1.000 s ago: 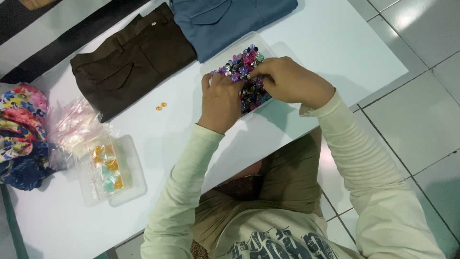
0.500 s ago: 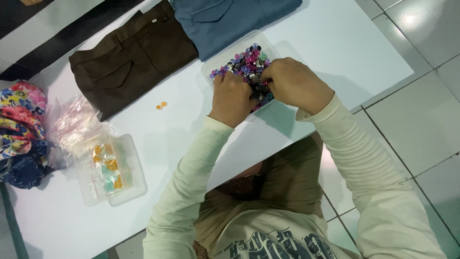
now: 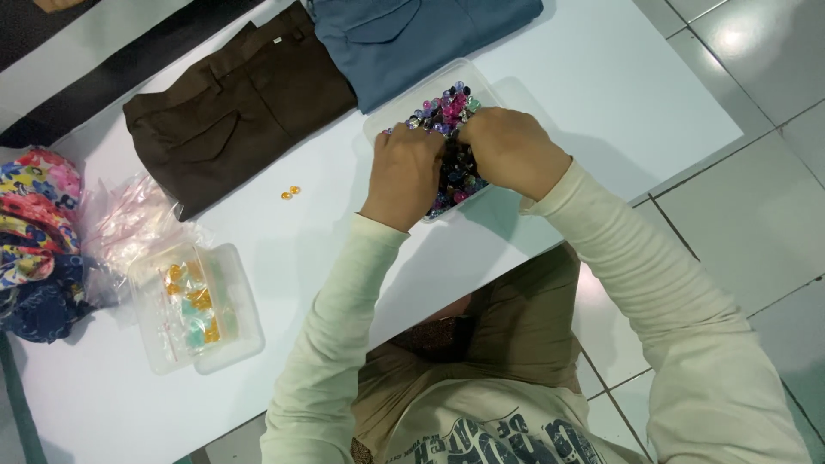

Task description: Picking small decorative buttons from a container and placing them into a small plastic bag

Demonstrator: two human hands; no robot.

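A clear plastic tray [image 3: 397,112] full of small purple, pink and dark beads [image 3: 443,112] sits on the white table [image 3: 601,77] in front of me. Both my hands rest in the tray on the beads. My left hand [image 3: 404,172] covers the tray's near left part, fingers curled down into the beads. My right hand [image 3: 509,150] lies over the right part, fingers bent toward the left hand. Whether either hand pinches a bead is hidden by the knuckles.
Folded brown trousers [image 3: 232,112] and blue trousers [image 3: 412,39] lie at the far side. Two orange beads [image 3: 290,192] lie loose. A clear box [image 3: 232,344] with orange and green beads, crumpled plastic bags [image 3: 129,219] and colourful cloth [image 3: 39,232] are at left.
Both hands shifted slightly together over the tray, the left hand moving further onto the beads. Nothing else moved.
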